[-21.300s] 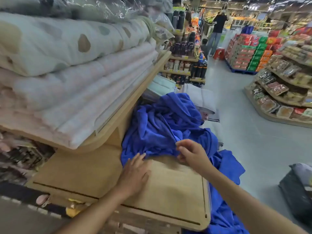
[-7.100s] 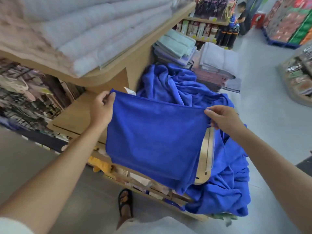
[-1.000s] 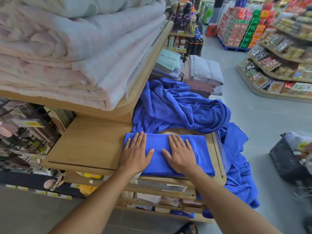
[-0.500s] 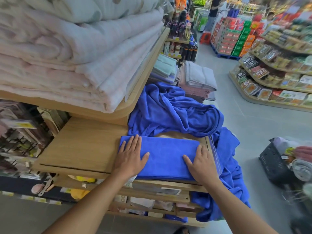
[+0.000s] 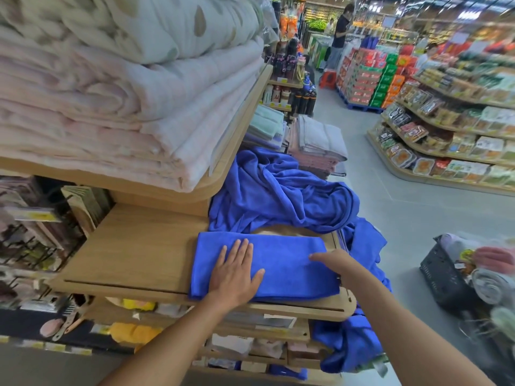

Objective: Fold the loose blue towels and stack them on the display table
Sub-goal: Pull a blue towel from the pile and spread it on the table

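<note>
A folded blue towel (image 5: 281, 268) lies flat at the front right of the wooden display table (image 5: 139, 252). My left hand (image 5: 237, 274) presses on its left half, palm down and fingers spread. At the towel's right end my right hand (image 5: 334, 260) grips the edge, thumb on top and pointing left, fingers hidden beneath. Just behind lies a heap of loose blue towels (image 5: 278, 196). More blue towel cloth (image 5: 359, 344) hangs over the table's right side toward the floor.
Thick pale quilts (image 5: 125, 107) fill the shelf above the table's left side. Folded grey and pink towels (image 5: 320, 140) are stacked behind the blue heap. A black basket (image 5: 443, 277) stands on the floor to the right. A person stands far down the aisle.
My right hand slid from the towel's middle to its right end and turned from flat to gripping the edge. The left hand moved slightly right, toward the towel's middle.
</note>
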Demonstrator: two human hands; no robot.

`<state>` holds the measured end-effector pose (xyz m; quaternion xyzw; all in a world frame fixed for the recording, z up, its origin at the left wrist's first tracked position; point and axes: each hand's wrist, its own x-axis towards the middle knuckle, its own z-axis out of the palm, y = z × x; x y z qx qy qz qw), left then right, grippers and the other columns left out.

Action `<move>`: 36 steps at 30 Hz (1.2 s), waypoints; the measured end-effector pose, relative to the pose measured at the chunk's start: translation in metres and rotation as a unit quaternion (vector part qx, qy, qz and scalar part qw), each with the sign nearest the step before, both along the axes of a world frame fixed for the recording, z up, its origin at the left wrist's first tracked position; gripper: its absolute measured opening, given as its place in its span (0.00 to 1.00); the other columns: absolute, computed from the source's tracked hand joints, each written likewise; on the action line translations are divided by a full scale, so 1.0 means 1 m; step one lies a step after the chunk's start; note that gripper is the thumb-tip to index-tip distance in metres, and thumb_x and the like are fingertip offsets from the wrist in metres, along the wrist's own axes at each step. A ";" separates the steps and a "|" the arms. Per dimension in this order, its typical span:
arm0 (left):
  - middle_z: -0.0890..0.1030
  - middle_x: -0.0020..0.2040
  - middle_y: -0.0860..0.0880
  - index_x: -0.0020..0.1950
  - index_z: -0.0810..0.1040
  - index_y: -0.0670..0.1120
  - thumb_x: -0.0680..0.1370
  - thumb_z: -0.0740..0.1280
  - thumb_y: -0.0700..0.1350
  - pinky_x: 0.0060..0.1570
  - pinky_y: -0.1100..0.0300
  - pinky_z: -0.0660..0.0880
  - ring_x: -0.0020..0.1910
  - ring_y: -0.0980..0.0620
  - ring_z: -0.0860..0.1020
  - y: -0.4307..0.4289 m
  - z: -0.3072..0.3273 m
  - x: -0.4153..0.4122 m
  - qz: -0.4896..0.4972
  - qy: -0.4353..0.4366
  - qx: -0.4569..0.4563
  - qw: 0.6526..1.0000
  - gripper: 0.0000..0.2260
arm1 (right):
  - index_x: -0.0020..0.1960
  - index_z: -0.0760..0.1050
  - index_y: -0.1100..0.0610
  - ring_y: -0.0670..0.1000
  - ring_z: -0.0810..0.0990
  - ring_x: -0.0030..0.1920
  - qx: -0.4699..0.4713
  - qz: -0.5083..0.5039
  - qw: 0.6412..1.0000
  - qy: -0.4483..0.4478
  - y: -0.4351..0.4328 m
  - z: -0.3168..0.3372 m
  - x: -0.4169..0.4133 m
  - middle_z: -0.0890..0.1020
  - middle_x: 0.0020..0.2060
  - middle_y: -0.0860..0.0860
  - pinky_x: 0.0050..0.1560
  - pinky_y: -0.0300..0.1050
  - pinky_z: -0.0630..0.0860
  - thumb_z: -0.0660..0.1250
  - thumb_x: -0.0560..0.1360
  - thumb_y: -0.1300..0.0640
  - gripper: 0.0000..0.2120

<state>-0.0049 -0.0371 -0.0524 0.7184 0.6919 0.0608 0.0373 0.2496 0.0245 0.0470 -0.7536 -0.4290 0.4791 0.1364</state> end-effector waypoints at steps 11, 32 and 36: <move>0.49 0.84 0.49 0.84 0.48 0.46 0.78 0.37 0.67 0.80 0.46 0.39 0.82 0.50 0.44 -0.002 0.002 -0.001 -0.006 0.004 0.007 1.000 0.39 | 0.59 0.80 0.61 0.56 0.86 0.46 0.079 0.051 0.954 0.285 -0.018 0.068 -0.056 0.88 0.49 0.57 0.48 0.49 0.80 0.72 0.77 0.59 0.13; 0.74 0.73 0.44 0.72 0.74 0.43 0.86 0.58 0.43 0.75 0.48 0.64 0.73 0.46 0.71 -0.023 0.040 -0.108 0.267 -0.639 0.044 0.721 0.15 | 0.57 0.77 0.62 0.56 0.80 0.43 0.117 0.292 0.945 0.087 -0.019 0.009 -0.233 0.79 0.46 0.57 0.41 0.46 0.72 0.58 0.84 0.55 0.13; 0.65 0.79 0.48 0.79 0.64 0.44 0.84 0.56 0.47 0.76 0.55 0.60 0.78 0.50 0.62 -0.015 0.049 -0.095 0.123 -0.319 0.118 0.932 0.23 | 0.75 0.70 0.61 0.59 0.70 0.74 0.419 0.382 0.809 -0.154 -0.027 -0.032 -0.180 0.73 0.73 0.57 0.73 0.48 0.61 0.61 0.83 0.51 0.23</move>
